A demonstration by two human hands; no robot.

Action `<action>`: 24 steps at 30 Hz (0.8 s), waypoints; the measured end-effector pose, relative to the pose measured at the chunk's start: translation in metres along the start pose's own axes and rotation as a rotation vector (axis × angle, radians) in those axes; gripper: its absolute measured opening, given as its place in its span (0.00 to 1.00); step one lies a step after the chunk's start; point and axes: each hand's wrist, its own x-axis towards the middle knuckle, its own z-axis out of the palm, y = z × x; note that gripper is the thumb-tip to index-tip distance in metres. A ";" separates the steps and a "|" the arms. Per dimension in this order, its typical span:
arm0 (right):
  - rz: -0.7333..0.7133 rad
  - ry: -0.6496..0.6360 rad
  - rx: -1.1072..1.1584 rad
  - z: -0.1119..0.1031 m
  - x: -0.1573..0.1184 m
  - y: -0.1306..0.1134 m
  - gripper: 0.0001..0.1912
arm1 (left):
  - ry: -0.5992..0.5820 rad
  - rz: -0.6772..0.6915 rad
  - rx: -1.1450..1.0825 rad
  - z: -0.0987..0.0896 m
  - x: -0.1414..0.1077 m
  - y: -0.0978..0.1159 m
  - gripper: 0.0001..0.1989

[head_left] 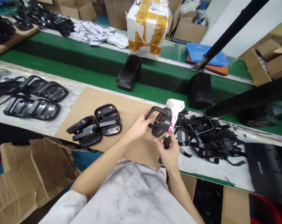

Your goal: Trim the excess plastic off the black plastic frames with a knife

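Over the cardboard sheet (131, 124), 12 o'clock from the chest: both hands rise together above its right end;
Left hand (139, 126): clenched, its fingers curled around the near side of a black plastic frame (161, 122);
Right hand (167, 152): clenched around a dark handle (167, 142), which is topped by a white paper wrap (175, 112) with pink print; what the handle belongs to is hard to tell;
Frame against the grip: tilted on edge, held just past the left hand and directly above the right hand, pressed against the paper wrap;
On the sheet, 11 o'clock: two more black frames (107, 119) lie side by side with a third (83, 132);
On the white foam (68, 124), 10 o'clock: two rows of joined black frames (45, 90) and black cords (5, 88);
Right of the hands, 3 o'clock: a heap of black plastic strips (208, 140) just beside the right hand, with a black box (266, 171) at 4 o'clock;
Beyond, 12 to 1 o'clock: a green conveyor belt (85, 70) carrying black perforated blocks (129, 72), behind it a taped parcel (146, 26) and a blue tray (206, 54);
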 end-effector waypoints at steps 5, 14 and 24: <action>-0.013 0.039 0.055 0.002 0.007 -0.004 0.20 | -0.191 0.050 -0.030 0.011 -0.038 0.027 0.27; 0.072 0.002 0.138 0.000 -0.003 -0.020 0.26 | -0.342 0.078 0.279 -0.006 -0.059 0.048 0.41; 0.182 -0.072 0.258 0.003 0.000 -0.027 0.28 | 0.039 0.286 0.736 -0.021 -0.034 -0.008 0.30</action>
